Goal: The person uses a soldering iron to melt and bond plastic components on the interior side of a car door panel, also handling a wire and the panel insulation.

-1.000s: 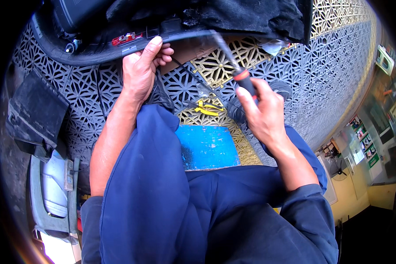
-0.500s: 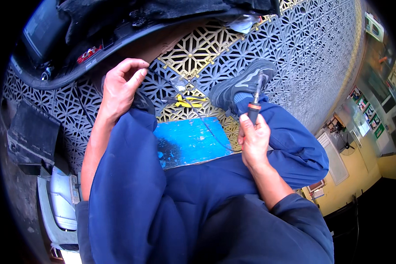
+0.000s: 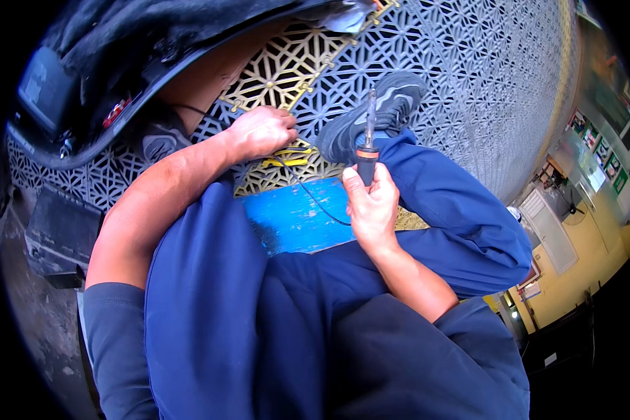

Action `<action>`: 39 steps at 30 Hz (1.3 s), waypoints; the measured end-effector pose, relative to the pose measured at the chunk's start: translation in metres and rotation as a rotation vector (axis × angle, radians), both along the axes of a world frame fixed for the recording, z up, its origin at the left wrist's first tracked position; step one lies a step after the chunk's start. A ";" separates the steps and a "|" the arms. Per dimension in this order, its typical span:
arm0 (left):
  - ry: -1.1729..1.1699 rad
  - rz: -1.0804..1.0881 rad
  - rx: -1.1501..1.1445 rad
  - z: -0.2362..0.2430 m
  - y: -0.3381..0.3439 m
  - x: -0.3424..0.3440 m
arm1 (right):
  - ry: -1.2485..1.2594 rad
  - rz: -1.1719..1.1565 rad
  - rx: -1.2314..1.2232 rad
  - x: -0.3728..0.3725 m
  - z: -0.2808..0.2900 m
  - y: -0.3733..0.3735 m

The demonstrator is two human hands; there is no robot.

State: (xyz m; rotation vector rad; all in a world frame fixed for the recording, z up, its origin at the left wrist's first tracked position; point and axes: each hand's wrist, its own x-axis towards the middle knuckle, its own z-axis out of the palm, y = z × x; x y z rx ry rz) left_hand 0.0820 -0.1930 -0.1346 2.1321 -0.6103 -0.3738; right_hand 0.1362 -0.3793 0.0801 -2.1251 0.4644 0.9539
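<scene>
My right hand (image 3: pixel 373 206) is wrapped round the black handle of a soldering iron (image 3: pixel 367 164), which has an orange ring and a shaft pointing up and away. A thin black cord (image 3: pixel 315 199) runs from beside that hand over a worn blue board (image 3: pixel 297 224) toward the pliers. Reaching across to the middle, my left hand (image 3: pixel 262 131) has its fingers curled closed just above the yellow-handled pliers (image 3: pixel 287 162) on the floor. What those fingers hold, if anything, is hidden.
A large black curved car part (image 3: pixel 154 77) lies at the far left, with brown cardboard (image 3: pixel 220 70) by it. My shoes (image 3: pixel 374 115) rest on plastic grid floor tiles (image 3: pixel 469 91). A black box-like part (image 3: pixel 63 227) stands at left.
My left hand has moved right and nearer from the car part's edge, its pinch now a closed curl over the pliers. My right hand and the soldering iron have shifted left in the picture.
</scene>
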 end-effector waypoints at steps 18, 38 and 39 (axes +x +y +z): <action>-0.147 -0.001 0.061 0.001 0.003 0.003 | -0.023 -0.068 0.024 0.009 -0.001 0.003; 0.374 1.613 -0.232 0.095 0.138 -0.018 | -0.212 0.709 0.177 0.029 -0.055 0.136; 0.316 1.592 -0.158 0.093 0.138 -0.018 | -0.213 0.721 0.162 0.029 -0.055 0.138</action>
